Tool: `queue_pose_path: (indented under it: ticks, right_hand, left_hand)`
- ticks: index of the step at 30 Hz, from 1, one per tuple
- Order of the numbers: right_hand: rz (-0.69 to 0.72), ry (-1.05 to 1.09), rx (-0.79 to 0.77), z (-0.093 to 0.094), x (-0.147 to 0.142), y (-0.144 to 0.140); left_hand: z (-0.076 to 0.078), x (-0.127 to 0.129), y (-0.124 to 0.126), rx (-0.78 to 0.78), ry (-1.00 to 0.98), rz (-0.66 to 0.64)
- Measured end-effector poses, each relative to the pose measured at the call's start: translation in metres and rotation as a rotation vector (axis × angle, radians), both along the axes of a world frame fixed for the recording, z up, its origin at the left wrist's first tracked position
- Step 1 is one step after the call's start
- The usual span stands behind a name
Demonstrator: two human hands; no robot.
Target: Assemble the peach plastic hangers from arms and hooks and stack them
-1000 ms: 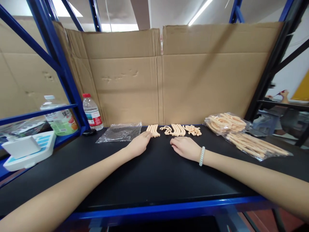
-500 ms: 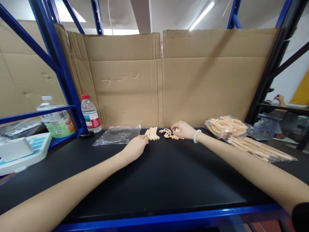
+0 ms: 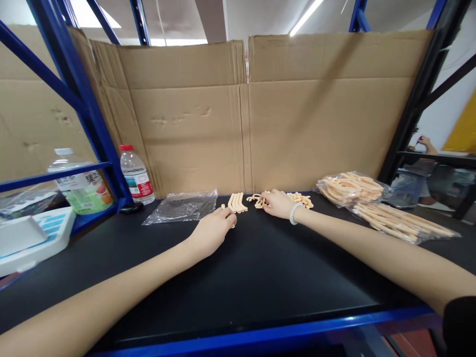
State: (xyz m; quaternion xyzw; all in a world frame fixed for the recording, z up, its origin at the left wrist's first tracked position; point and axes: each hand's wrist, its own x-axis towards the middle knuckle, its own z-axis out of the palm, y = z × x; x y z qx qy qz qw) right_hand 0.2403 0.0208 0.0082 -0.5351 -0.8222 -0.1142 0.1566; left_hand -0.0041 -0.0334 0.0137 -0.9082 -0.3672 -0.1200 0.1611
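My left hand (image 3: 211, 234) is closed on a beige curved strip, whose ends show past the fingers. Just beyond it lies a neat row of matching curved strips (image 3: 237, 202), side by side on the black tabletop (image 3: 253, 277). My right hand (image 3: 279, 204), with a pale bead bracelet at the wrist, reaches down onto a few loose beige curved pieces (image 3: 254, 198). Its fingertips pinch one of these, partly hidden by the fingers. More curved pieces (image 3: 303, 200) lie heaped behind that wrist.
A flat clear plastic bag (image 3: 182, 206) lies left. Bags of beige rings (image 3: 349, 188) and long strips (image 3: 397, 220) lie right. A red-capped bottle (image 3: 137, 178) stands by the blue frame (image 3: 89, 119). Cardboard (image 3: 193, 124) walls the back. A person's hand (image 3: 427, 145) shows far right.
My left hand has drawn slightly toward me, off the row, with a strip in its fingers. My right hand has shifted left onto the loose pieces, uncovering the heap behind it.
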Motion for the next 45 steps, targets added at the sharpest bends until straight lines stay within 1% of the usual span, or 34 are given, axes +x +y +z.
queue_pose_path:
  ticks: [2,4,6,8,10,12,15,18,20,21,23,26,29,31,35,38,40,43,45]
  right_hand:
    - [0.003,0.025,-0.003,-0.001,-0.001,0.001]
    - [0.019,0.072,-0.007,-0.003,0.0,0.004]
    - [0.04,0.143,-0.01,-0.006,0.001,0.008]
    - [0.072,0.232,-0.007,-0.01,0.002,0.011]
    - [0.11,0.333,-0.003,-0.011,0.003,0.013]
    - [0.141,0.442,-0.001,-0.008,0.004,0.012]
    - [0.168,0.614,0.007,-0.001,0.007,0.008]
    - [0.201,0.779,0.017,0.005,0.011,-0.001]
    - [0.229,0.863,0.003,0.005,0.012,-0.011]
    - [0.247,0.901,-0.017,0.004,0.012,-0.018]
    - [0.304,0.995,-0.1,0.001,0.012,-0.035]
    - [0.391,1.131,-0.273,-0.003,0.007,-0.065]
    - [0.405,1.209,-0.375,-0.002,-0.003,-0.091]
    - [0.402,1.273,-0.436,-0.001,-0.009,-0.101]
    - [0.359,1.356,-0.535,-0.002,-0.016,-0.106]
    - [0.32,1.39,-0.552,-0.007,-0.017,-0.105]
    - [0.299,1.457,-0.576,-0.011,-0.016,-0.104]
    - [0.294,1.541,-0.636,-0.015,-0.014,-0.102]
    - [0.303,1.544,-0.668,-0.015,-0.013,-0.101]
  left_hand:
    - [0.003,0.001,-0.003,-0.023,-0.067,0.007]
    - [0.006,0.003,-0.007,-0.08,-0.17,0.001]
    - [0.011,0.005,-0.012,-0.144,-0.299,-0.045]
    - [0.014,0.008,-0.017,-0.221,-0.438,-0.117]
    - [0.016,0.011,-0.022,-0.359,-0.569,-0.177]
    - [0.015,0.014,-0.027,-0.546,-0.68,-0.187]
    - [0.008,0.019,-0.034,-0.798,-0.84,-0.124]
    - [-0.001,0.022,-0.037,-1.028,-1.041,-0.056]
    - [-0.004,0.023,-0.038,-1.155,-1.152,-0.025]
    - [-0.005,0.024,-0.037,-1.194,-1.197,-0.012]
    - [-0.006,0.024,-0.037,-1.219,-1.269,0.006]
    - [-0.006,0.025,-0.036,-1.179,-1.381,-0.003]
    - [-0.004,0.027,-0.037,-1.165,-1.491,-0.004]
    - [-0.002,0.027,-0.038,-1.182,-1.54,0.016]
    - [-0.003,0.028,-0.036,-1.205,-1.509,0.009]
    - [-0.006,0.027,-0.036,-1.162,-1.465,-0.042]
    - [-0.008,0.027,-0.038,-1.117,-1.442,-0.08]
    - [-0.009,0.029,-0.041,-1.061,-1.426,-0.139]
    - [-0.01,0.03,-0.042,-1.04,-1.429,-0.162]
